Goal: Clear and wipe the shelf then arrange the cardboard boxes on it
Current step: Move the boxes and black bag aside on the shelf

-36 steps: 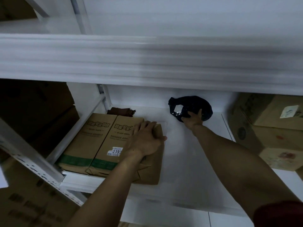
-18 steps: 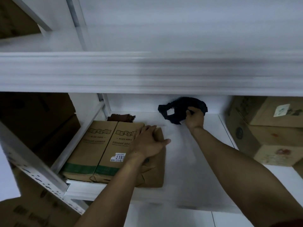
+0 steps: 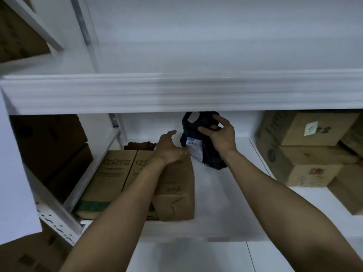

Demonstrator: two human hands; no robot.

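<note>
On the white shelf (image 3: 225,203), flattened cardboard boxes (image 3: 112,179) lie at the left in a low stack. A black plastic bag (image 3: 204,148) with a white label hangs upright above the shelf's middle. My right hand (image 3: 222,136) grips the bag near its top. Just left of the bag's label, my left hand (image 3: 170,148) is lifted off the boxes with fingers spread, thumb close to the label. A dark brown cloth (image 3: 140,145) lies behind the boxes.
An upper white shelf edge (image 3: 176,93) overhangs the working area. Stacked cardboard boxes (image 3: 306,146) fill the right end of the shelf. Darker boxes (image 3: 51,146) stand in the neighbouring bay at left, behind a white upright.
My right hand has lifted the black bag up from the back of the shelf and pulled it forward. My left hand has left the flattened boxes and moved up toward the bag.
</note>
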